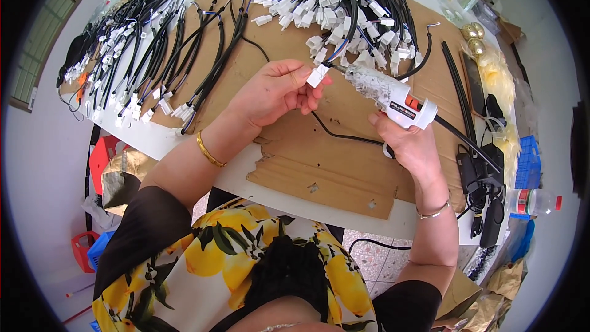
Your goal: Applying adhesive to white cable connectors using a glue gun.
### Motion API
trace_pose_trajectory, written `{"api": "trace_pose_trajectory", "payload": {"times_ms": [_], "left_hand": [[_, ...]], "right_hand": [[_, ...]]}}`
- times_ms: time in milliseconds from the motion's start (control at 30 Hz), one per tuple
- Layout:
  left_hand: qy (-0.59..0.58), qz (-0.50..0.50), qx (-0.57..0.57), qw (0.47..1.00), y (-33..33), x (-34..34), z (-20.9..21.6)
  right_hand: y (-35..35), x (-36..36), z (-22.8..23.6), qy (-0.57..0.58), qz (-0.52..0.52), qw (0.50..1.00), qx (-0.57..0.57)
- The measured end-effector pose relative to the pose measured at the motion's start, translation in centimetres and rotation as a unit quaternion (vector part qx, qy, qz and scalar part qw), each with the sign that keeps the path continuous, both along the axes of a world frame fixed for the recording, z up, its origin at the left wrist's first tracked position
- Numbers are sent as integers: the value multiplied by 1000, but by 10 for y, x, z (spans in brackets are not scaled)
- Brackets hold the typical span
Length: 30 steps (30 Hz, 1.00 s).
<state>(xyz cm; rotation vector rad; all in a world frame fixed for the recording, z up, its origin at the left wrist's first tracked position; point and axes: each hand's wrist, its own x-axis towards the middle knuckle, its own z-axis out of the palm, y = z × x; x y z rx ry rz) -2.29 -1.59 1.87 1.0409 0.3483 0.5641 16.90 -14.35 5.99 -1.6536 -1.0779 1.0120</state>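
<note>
Between the thumb and fingers of my left hand (279,91) is a white plastic connector (318,76), with a cable leading away from it toward the pile. My right hand (405,138) is wrapped round a white hot glue gun (378,89), its barrel smeared with whitish residue and a black glue stick (467,138) coming out of its rear. The gun's nozzle is close beside the connector; whether the two touch, I cannot tell. Beyond my hands lies a heap of black cables with white connectors (332,12).
Flattened cardboard (326,178) covers part of the white table. More connector cables (203,64) lie in rows on the left. At right are black sticks (458,86), gold balls (472,40), black power adapters (479,172) and a clear plastic bottle (533,201) by the edge.
</note>
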Motion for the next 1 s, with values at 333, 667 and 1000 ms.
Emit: {"api": "trace_pose_trajectory", "payload": {"times_ms": [333, 667, 1000], "left_hand": [[-24, 30, -2, 999, 5, -3, -1], [82, 273, 165, 944, 2, 8, 3], [103, 441, 471, 757, -2, 9, 18]], "right_hand": [[-1, 1, 2, -17, -6, 1000, 10], [-7, 6, -9, 71, -31, 990, 119], [-13, 4, -6, 101, -3, 980, 169]]}}
